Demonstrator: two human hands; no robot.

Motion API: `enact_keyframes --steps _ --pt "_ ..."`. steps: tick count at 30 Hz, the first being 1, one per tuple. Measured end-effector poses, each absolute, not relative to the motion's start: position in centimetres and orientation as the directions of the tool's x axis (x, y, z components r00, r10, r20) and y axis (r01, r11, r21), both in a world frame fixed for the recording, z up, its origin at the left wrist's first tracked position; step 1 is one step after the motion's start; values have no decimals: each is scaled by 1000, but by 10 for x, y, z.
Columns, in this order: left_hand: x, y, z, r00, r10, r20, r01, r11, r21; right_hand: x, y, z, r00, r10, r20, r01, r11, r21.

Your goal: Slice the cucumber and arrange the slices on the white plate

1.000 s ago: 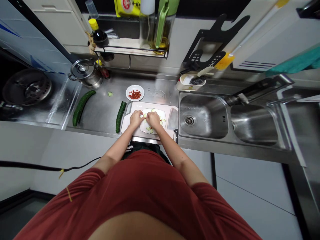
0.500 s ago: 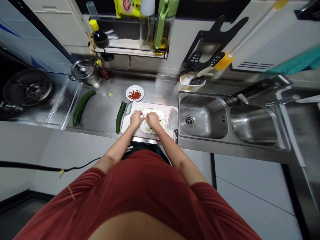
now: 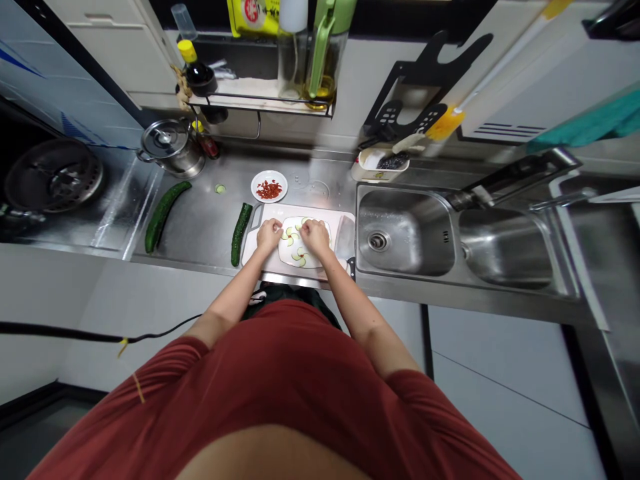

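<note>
A white plate (image 3: 283, 256) lies on the pale cutting board (image 3: 275, 211), with thin green-edged cucumber slices (image 3: 301, 257) set out in curved flower-like groups with red bits. My left hand (image 3: 269, 235) is over the plate's left edge, fingers curled and tips together. Above the plate's upper right part, my right hand (image 3: 315, 236) is closed in a similar pinch. Anything between the fingertips is too small to make out. A cleaver (image 3: 345, 239) rests on the board's right end. Left of the board lies a cucumber (image 3: 241, 235).
A round white dish (image 3: 255, 191) of red chopped pieces sits behind the board. A longer cucumber (image 3: 161, 217) and a lidded steel pot (image 3: 173, 148) are farther left. To the right is a double sink (image 3: 405, 230); a bottle shelf (image 3: 263, 102) hangs above the counter.
My hands were close together over the plate's middle and have parted, the left moving slightly left and the right slightly right. More of the slices show between them.
</note>
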State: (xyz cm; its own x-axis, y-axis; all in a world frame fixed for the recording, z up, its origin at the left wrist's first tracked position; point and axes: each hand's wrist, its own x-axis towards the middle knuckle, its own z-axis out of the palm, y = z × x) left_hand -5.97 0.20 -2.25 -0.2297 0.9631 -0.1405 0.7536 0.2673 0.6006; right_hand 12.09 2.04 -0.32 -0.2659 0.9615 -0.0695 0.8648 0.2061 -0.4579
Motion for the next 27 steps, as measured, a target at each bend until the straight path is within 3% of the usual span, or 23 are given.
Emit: enact_keyframes --steps 13,20,27 --pt "-71 -5 -25 -335 929 -158 626 345 700 181 11 14 -77 996 41 806 87 -586" --pt "-79 -13 -31 -320 916 -241 568 389 726 206 -24 -7 84 973 -216 815 -192 -546" --pt "-76 -23 -37 -230 903 -362 541 428 724 203 -42 -24 96 932 -348 820 -273 -504"
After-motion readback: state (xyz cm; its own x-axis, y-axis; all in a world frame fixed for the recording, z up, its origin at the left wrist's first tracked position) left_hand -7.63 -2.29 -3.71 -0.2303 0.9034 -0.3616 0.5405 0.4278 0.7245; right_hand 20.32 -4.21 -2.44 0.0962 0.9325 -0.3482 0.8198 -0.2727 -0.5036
